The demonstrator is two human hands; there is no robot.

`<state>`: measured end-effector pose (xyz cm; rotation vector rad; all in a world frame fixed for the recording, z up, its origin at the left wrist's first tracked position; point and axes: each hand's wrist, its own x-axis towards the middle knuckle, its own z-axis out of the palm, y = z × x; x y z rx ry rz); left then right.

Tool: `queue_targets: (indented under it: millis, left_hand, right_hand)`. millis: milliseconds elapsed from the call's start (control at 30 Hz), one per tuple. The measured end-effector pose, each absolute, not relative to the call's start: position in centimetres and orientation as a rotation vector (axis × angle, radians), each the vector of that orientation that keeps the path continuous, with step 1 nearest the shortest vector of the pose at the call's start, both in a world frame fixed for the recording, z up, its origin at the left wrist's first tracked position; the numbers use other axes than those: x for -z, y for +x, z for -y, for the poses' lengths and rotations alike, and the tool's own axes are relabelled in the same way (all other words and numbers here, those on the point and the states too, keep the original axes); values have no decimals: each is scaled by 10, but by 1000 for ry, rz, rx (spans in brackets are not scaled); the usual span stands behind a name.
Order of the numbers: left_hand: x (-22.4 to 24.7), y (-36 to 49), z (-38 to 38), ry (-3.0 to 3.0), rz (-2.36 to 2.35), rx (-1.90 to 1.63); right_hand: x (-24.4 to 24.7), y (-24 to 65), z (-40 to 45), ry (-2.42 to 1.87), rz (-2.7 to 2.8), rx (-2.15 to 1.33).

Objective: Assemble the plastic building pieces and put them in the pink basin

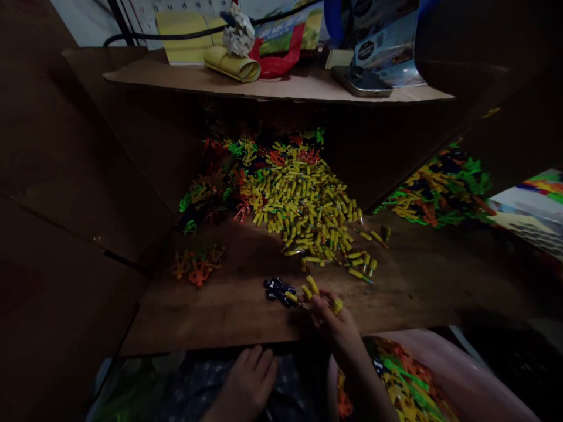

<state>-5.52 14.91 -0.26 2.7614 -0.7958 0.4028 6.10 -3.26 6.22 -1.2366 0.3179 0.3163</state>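
Note:
My right hand (328, 310) is closed round several small yellow cylinders, which stick out between its fingers above the wooden table (246, 322). Just left of its fingertips lie dark blue plastic figures (277, 290). Near the table's front edge, my left hand (250, 378) rests with its fingers bent and close together; whatever its palm side may hold is hidden. A large pile of yellow cylinders (308, 205) spreads over the table beyond my right hand. Orange figures (199, 272) form a small group to the left.
Cardboard walls (109, 146) flank the pile. A cardboard shelf (189, 79) above bears a phone (363, 82) and yellow paper rolls. Coloured figures (440, 187) are heaped at the right. Below my right forearm is a pink basin (466, 375) with more figures.

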Motion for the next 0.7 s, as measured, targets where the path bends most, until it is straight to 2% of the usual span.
queue_targets:
  millis: [133,300,467,600,700]
  left_hand:
    - [7,-76,-161,2866,578,74]
    - [-16,-64,-163,2624,426,533]
    - [-33,-52,-151,2059,97,476]
    - [-58,-39,-135,1084,-357,545]
    - [-81,-16,-126,670,-417,558]
  right_hand:
    - [-63,56,44,-1252,-336,-283]
    - [-59,51,44,-1371,-260,-347]
    - [-64,48,38,-1350,-258,-377]
    - [-71,44,37,-1310,-258,-309]
    - [-83,40,37,-1323,-265,-281]
